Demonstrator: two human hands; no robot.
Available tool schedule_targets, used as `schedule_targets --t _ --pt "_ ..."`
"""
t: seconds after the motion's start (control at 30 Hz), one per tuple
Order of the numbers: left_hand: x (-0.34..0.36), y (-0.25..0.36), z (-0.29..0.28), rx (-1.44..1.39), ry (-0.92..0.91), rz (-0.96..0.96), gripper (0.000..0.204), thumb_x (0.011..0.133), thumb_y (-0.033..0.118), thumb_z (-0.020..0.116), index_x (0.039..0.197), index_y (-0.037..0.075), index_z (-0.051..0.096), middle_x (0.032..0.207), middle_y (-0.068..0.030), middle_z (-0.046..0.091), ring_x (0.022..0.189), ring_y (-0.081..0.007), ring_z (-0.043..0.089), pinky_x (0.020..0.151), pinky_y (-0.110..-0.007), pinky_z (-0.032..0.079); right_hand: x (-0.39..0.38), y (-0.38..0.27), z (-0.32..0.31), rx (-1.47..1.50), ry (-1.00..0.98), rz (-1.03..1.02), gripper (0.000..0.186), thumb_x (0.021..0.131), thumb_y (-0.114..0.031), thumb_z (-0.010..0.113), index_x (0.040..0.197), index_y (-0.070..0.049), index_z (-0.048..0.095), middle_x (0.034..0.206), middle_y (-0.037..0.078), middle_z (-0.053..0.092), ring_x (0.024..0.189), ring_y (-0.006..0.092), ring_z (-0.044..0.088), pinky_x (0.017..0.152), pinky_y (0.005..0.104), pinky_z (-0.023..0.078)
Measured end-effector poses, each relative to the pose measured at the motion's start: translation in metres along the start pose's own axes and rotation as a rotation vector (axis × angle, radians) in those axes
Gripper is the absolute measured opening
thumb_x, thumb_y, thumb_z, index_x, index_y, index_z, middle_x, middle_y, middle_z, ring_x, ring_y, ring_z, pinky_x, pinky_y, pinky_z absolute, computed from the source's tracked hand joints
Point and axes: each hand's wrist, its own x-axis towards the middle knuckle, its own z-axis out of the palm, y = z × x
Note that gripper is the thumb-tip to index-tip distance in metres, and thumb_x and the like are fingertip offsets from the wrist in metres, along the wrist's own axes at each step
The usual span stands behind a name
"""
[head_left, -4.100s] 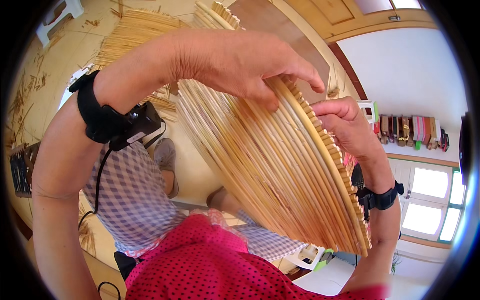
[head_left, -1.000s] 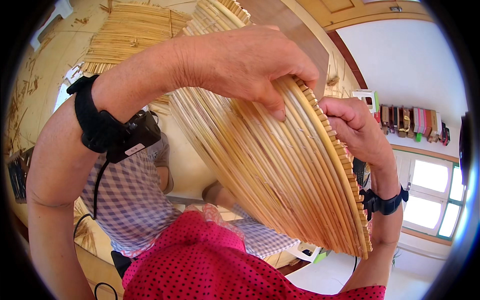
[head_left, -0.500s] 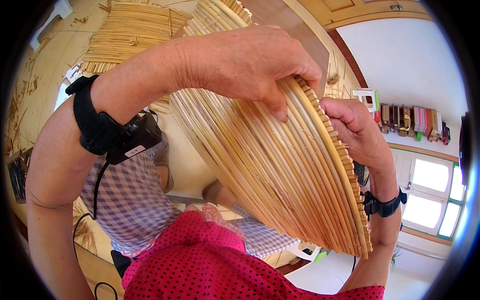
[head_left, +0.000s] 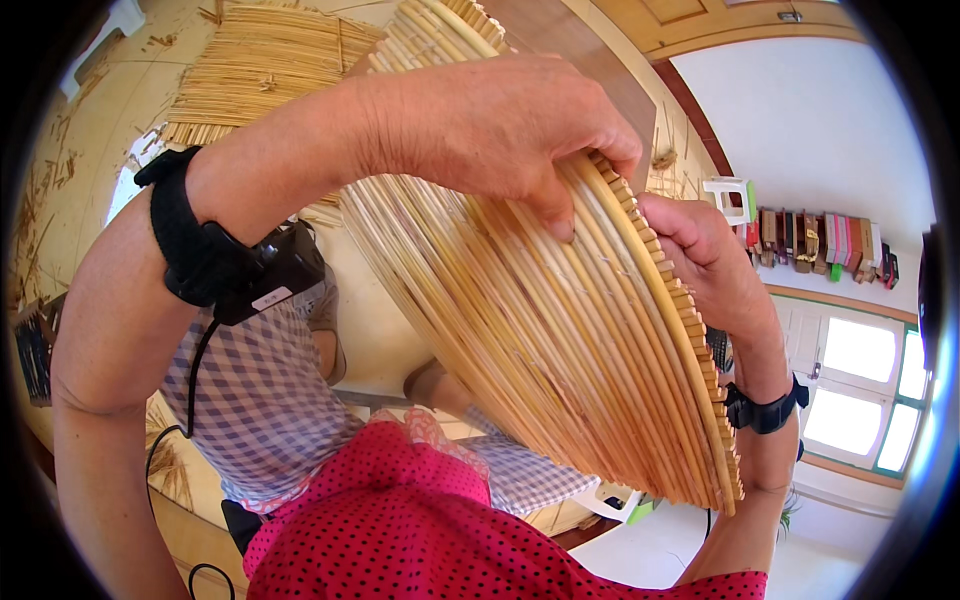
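Observation:
A panel of pale yellow plant stalks, laid side by side and stitched together, stands tilted in front of me. Along its right side runs a curved rim of cut stalk ends. My left hand reaches over the upper part and clamps that rim, thumb on the near face and fingers over the edge. Just beyond the rim on the right, my right hand is closed with bent fingers, close against the far side. The panel hides its fingertips, so whatever they pinch cannot be seen. Both wrists wear black straps, the left with a small black box.
Another flat mat of stalks lies at the upper left, with stalk scraps scattered over the floor. A white stool and a row of boxes stand to the right, near a window door. A black cable hangs by my left arm.
Hardly anything differs. Both hands keep their places at the panel, with only a very slight shift of the right hand and the left wrist.

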Motion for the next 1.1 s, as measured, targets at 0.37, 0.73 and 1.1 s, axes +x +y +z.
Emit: schedule_targets --t 0.37,0.73,1.1 --pt "0.005 -0.007 -0.001 -0.043 0.004 0.081 0.037 0.068 0.011 0.074 0.102 0.002 0.066 0.091 -0.013 0.068 0.08 -0.031 0.061 0.073 -0.038 0.048 0.0 0.001 -0.005 0.018 -0.009 0.015 0.009 0.097 -0.003 0.053 0.101 -0.001 0.061 0.075 0.012 0.052 0.068 0.0253 0.05 0.065 0.0322 0.045" --pt "0.004 -0.006 -0.003 -0.031 -0.021 0.05 0.036 0.07 0.013 0.074 0.104 0.004 0.065 0.091 -0.0108 0.067 0.08 -0.0285 0.059 0.075 -0.037 0.045 0.001 -0.013 0.0 0.003 0.038 0.047 0.012 0.096 -0.007 0.058 0.106 -0.002 0.062 0.083 0.016 0.062 0.074 0.03 0.057 0.073 0.033 0.049" --pt "-0.002 0.0 -0.001 -0.044 -0.073 -0.044 0.039 0.07 0.009 0.076 0.109 0.007 0.067 0.105 -0.0061 0.067 0.099 -0.0287 0.055 0.09 -0.037 0.044 0.001 -0.016 0.005 -0.138 0.006 -0.019 0.015 0.097 -0.008 0.054 0.111 -0.004 0.059 0.093 0.018 0.063 0.084 0.0383 0.06 0.076 0.0387 0.05"
